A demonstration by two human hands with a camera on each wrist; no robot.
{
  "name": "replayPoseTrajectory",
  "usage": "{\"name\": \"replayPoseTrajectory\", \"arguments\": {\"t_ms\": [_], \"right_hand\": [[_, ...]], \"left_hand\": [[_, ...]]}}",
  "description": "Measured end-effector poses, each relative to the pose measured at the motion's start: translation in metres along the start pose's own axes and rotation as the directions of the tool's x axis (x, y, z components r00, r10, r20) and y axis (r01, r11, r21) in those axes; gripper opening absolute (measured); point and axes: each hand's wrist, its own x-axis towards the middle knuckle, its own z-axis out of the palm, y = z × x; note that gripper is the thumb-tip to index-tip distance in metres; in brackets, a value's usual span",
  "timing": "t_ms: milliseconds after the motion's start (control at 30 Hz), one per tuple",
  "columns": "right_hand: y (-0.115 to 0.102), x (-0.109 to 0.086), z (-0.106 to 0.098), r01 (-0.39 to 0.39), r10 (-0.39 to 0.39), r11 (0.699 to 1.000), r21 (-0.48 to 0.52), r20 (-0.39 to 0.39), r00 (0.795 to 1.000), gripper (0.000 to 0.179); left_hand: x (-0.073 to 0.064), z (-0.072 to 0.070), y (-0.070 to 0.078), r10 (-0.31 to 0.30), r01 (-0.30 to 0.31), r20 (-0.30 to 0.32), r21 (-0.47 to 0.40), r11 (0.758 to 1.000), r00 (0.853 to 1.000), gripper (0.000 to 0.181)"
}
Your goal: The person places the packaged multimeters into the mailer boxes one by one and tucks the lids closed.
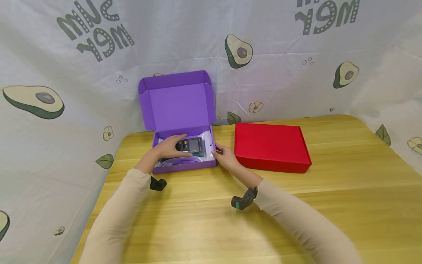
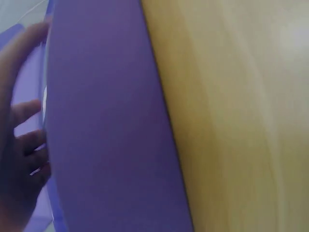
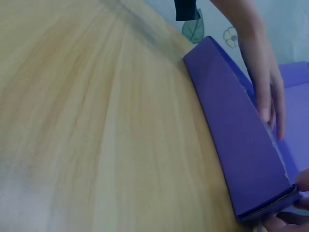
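An open purple cardboard box (image 1: pixel 184 169) stands at the back left of the table, lid raised behind it. Inside lies a dark handheld meter (image 1: pixel 195 144) with a dial and a screen, which looks like a multimeter, on clear plastic wrapping (image 1: pixel 208 141). From the left, my left hand (image 1: pixel 167 147) reaches into the box and holds the multimeter, thumb on its near side and fingers on its far side. My right hand (image 1: pixel 226 157) pinches the box's right wall near the front corner. In the right wrist view, its fingers (image 3: pixel 301 181) sit at that corner.
A closed red box (image 1: pixel 270 145) lies on the wooden table (image 1: pixel 211 220) to the right of the purple one. Behind the table hangs a pale cloth (image 1: pixel 273 80) printed with avocados. Each wrist carries a black camera mount (image 1: pixel 244 199).
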Motion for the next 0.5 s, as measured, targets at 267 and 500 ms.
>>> {"name": "replayPoseTrajectory", "arguments": {"t_ms": [267, 500], "right_hand": [[-0.011, 0.024, -0.001, -0.029, 0.028, 0.999, -0.043, -0.018, 0.999, 0.06], [-0.03, 0.054, -0.021, -0.033, 0.023, 0.989, -0.145, -0.072, 0.997, 0.066]], "left_hand": [[-0.027, -0.024, -0.026, -0.129, 0.108, -0.393, -0.074, 0.991, 0.91, 0.057], [-0.031, -0.031, -0.037, -0.342, 0.1, -0.733, -0.353, 0.93, 0.588, 0.04]]}}
